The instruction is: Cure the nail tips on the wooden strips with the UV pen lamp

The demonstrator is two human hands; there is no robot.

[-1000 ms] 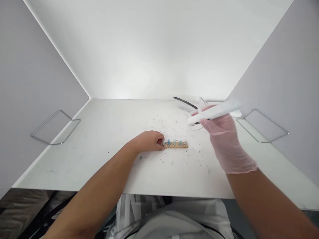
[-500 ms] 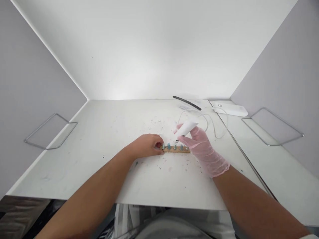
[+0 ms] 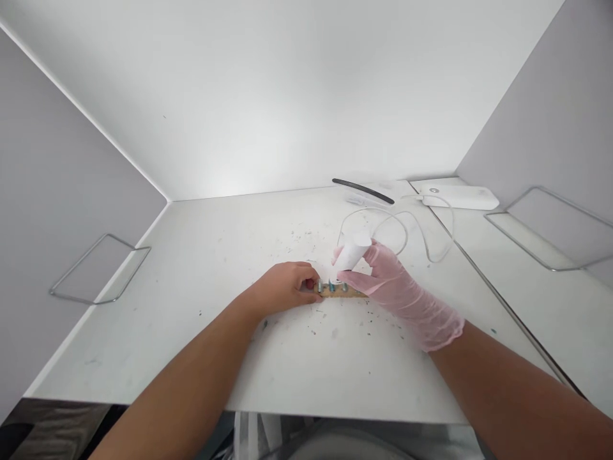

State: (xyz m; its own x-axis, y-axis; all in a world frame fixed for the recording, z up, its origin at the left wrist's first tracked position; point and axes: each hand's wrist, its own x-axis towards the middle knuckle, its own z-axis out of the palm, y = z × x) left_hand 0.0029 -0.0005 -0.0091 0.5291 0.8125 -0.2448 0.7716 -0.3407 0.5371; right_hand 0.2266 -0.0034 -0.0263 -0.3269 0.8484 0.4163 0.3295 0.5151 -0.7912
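Note:
A narrow wooden strip (image 3: pixel 339 293) lies on the white table, with small blue and silvery pieces (image 3: pixel 332 287) standing along it. Bare, my left hand (image 3: pixel 287 291) pinches the strip's left end between thumb and fingers. My right hand (image 3: pixel 387 278), in a pink glove, is closed around a white tapered device (image 3: pixel 353 252) with a white cord. The device's lower end is just above the strip's middle. The strip's right part is hidden behind the glove, and I cannot tell whether the device touches the pieces.
A dark curved file (image 3: pixel 364 190) lies at the back. Beside it, a white box (image 3: pixel 460 197) connects to the looping cord (image 3: pixel 426 236). Wire handles stand at left (image 3: pixel 103 268) and right (image 3: pixel 550 230). Small specks dot the table (image 3: pixel 215 358).
The white device has tipped more upright and shifted left along the strip, over its middle. The gloved hand now covers the strip's right end. The camera view has turned slightly.

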